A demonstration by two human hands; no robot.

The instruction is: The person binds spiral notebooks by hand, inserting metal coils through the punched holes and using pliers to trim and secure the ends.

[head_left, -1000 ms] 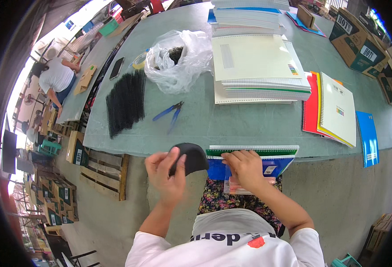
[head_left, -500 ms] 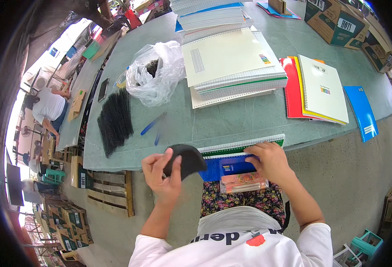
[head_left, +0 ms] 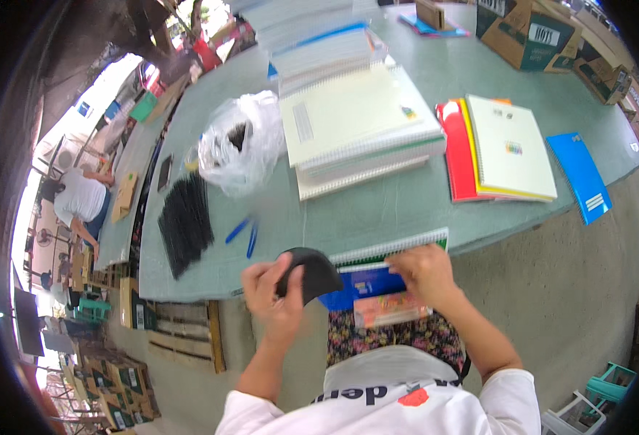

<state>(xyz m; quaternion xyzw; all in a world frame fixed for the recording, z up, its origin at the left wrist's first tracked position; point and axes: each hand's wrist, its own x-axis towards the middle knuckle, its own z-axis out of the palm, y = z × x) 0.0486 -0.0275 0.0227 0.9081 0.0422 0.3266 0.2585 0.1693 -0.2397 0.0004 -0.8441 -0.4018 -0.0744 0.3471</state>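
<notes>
My left hand [head_left: 272, 293] grips a black curved piece [head_left: 315, 275] with a rounded edge, thumb and fingers closed around its left side; its exact kind is unclear. The piece is just beside the left end of a spiral notebook [head_left: 366, 281] with a blue cover, which lies open at the table's near edge and overhangs it. My right hand [head_left: 424, 275] has its fingers bent and closed on the notebook near the spiral binding. A clear packet with a pinkish-orange print [head_left: 388, 310] lies at the notebook's lower edge, in front of my lap.
Tall notebook stacks [head_left: 363, 119] stand mid-table. Red, yellow and cream notebooks [head_left: 511, 152] and a blue one [head_left: 582, 177] lie to the right. At left are black spiral coils [head_left: 185, 225], a plastic bag [head_left: 243, 145], blue pens [head_left: 252, 239] and a phone [head_left: 165, 172].
My left hand has brought the black piece a little right, closer to the notebook's left end. My right hand stays at the binding. The whole view has shifted slightly.
</notes>
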